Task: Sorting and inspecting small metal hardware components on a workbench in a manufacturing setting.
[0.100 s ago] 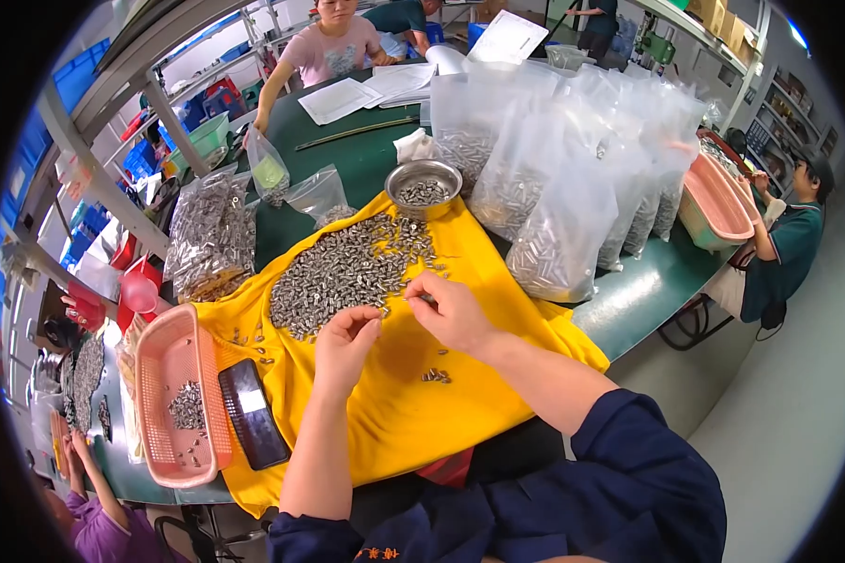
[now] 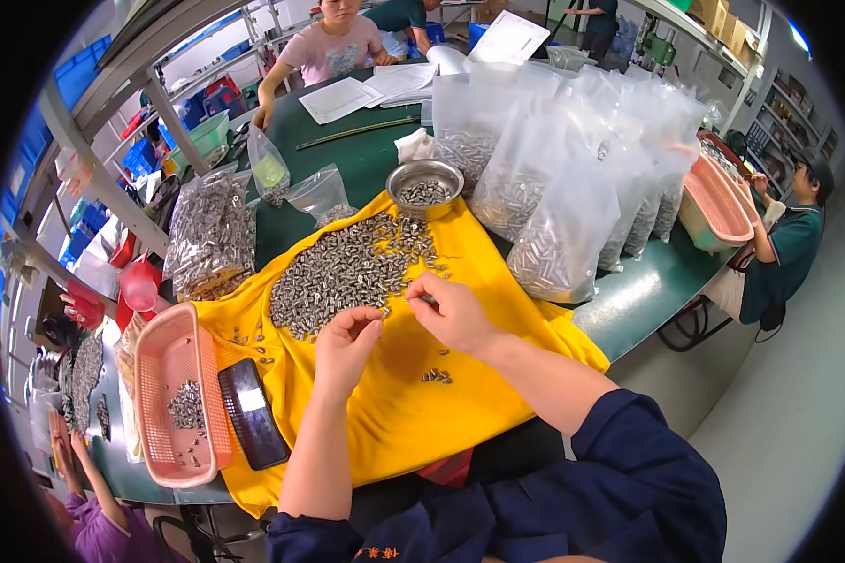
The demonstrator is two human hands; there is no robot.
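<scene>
Over a yellow cloth (image 2: 460, 319) my left hand (image 2: 345, 345) and my right hand (image 2: 449, 311) face each other, a short gap between them. Thumb and forefinger are pinched together on both; whatever they hold is too small or hidden to make out. Just beyond my fingers spreads a large heap of small metal cylindrical parts (image 2: 333, 272), with a few lying close to my left fingertips. A little cluster of the same parts (image 2: 436, 376) lies nearer to me, below my right hand. A steel bowl (image 2: 423, 208) holding more parts stands at the heap's far edge.
A pink basket (image 2: 218, 427) with some parts and a black phone (image 2: 252, 413) lie at left. Behind them is a stack of bagged parts (image 2: 211, 235). Full clear bags (image 2: 554, 206) crowd the right. Co-workers sit across, at right and lower left; papers (image 2: 342, 100) lie opposite.
My hands hold practically the same place and pinch. At the lower left, the purple-sleeved co-worker's hands have shifted slightly.
</scene>
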